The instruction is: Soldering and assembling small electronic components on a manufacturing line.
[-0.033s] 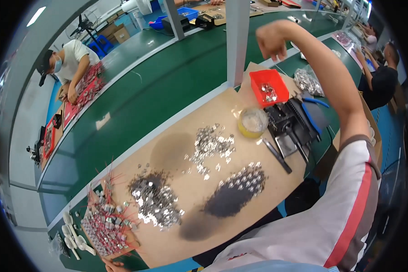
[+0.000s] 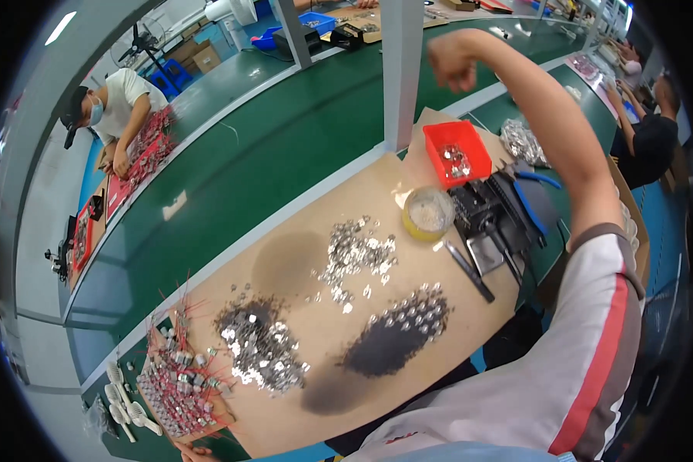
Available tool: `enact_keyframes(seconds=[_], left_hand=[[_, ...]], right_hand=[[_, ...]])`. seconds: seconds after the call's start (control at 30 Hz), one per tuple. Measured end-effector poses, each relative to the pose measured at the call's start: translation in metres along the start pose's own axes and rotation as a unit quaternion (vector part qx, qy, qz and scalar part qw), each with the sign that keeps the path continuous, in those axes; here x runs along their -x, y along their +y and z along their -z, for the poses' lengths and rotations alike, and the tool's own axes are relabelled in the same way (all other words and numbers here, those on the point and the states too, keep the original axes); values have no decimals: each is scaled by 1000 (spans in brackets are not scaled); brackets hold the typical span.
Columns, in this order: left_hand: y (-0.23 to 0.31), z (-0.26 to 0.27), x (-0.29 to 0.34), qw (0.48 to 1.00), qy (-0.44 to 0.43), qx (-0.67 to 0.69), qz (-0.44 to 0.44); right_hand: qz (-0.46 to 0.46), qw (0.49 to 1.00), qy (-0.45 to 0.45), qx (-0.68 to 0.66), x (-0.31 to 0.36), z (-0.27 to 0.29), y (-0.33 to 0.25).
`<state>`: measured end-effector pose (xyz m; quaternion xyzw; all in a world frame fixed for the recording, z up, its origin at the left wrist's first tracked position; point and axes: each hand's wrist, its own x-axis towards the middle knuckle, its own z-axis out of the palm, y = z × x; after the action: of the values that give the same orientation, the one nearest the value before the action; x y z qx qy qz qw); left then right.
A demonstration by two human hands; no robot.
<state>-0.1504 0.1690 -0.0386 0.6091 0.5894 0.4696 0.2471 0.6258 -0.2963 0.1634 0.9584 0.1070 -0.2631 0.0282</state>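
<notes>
My right hand (image 2: 453, 63) is raised over the green bench, beyond the red tray (image 2: 471, 171). Its wrist bends down and its fingers are curled closed; slight blur hides whether they hold something. Small shiny metal pieces lie in that tray. At the lower edge, my left hand (image 2: 197, 453) shows only in part, with its fingers apart beside a heap of small parts with red wires (image 2: 181, 385). On the brown board (image 2: 285, 420) are a loose pile of metal pieces (image 2: 354, 258), a denser pile (image 2: 266, 354), and metal pieces in rows (image 2: 416, 312) by a dark patch.
A round yellow-sided container (image 2: 428, 213) stands beside a black bench device (image 2: 489, 212) and a dark bar-shaped tool (image 2: 470, 271). Blue-handled pliers (image 2: 537, 179) and a clear bag of metal parts (image 2: 523, 142) lie behind. A grey post (image 2: 402, 77) rises near my right hand. A co-worker (image 2: 123, 108) sits across the bench.
My right hand has risen slightly and shifted a little to the left, its fingers still curled. My left hand looks the same. The piles have not visibly changed.
</notes>
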Motion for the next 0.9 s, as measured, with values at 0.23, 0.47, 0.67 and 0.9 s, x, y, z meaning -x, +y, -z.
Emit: enact_keyframes(seconds=[0.23, 0.47, 0.67, 0.9], left_hand=[[-33, -4, 5, 980, 59, 177, 64], [-32, 1, 12, 958, 38, 271, 87], [-16, -2, 16, 953, -1, 289, 86], [-3, -5, 15, 962, 17, 189, 196]], right_hand=[[167, 941, 284, 77, -278, -58, 45], [221, 900, 342, 156, -343, -71, 56], [225, 879, 373, 195, -345, -53, 106], [252, 837, 427, 231, -279, -13, 162]])
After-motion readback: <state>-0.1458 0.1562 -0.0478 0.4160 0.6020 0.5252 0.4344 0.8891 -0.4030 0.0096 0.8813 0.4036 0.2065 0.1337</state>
